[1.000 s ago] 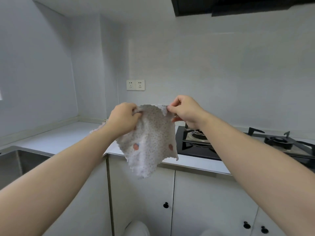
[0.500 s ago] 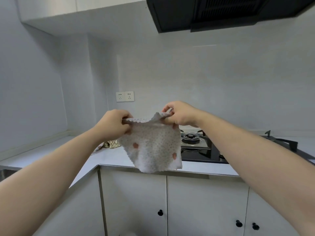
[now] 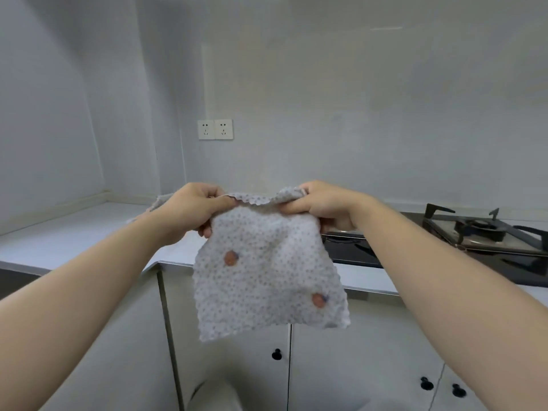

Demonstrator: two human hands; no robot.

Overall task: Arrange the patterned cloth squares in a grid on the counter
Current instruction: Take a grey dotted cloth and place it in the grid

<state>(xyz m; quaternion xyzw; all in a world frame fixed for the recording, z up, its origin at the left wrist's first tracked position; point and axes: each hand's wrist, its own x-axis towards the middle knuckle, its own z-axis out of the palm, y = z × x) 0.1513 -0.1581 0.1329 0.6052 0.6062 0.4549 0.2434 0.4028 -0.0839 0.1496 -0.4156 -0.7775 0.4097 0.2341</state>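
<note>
A white cloth square (image 3: 267,280) with small dots and two orange spots hangs in the air in front of the counter (image 3: 74,232). My left hand (image 3: 192,210) grips its top left corner and my right hand (image 3: 320,204) grips its top right corner, so the cloth is stretched between them with its top edge sagging a little. Behind my left hand a bit of another patterned cloth (image 3: 154,203) shows on the counter, mostly hidden.
A black gas hob (image 3: 474,238) with burners sits in the counter to the right. White cabinet doors with black knobs (image 3: 276,354) run below. A double wall socket (image 3: 215,129) is on the back wall. The counter turns a corner at the left.
The cloth now hangs flatter and wider between my hands, which have moved a little apart. The camera has tilted down, so the hood is out of view.
</note>
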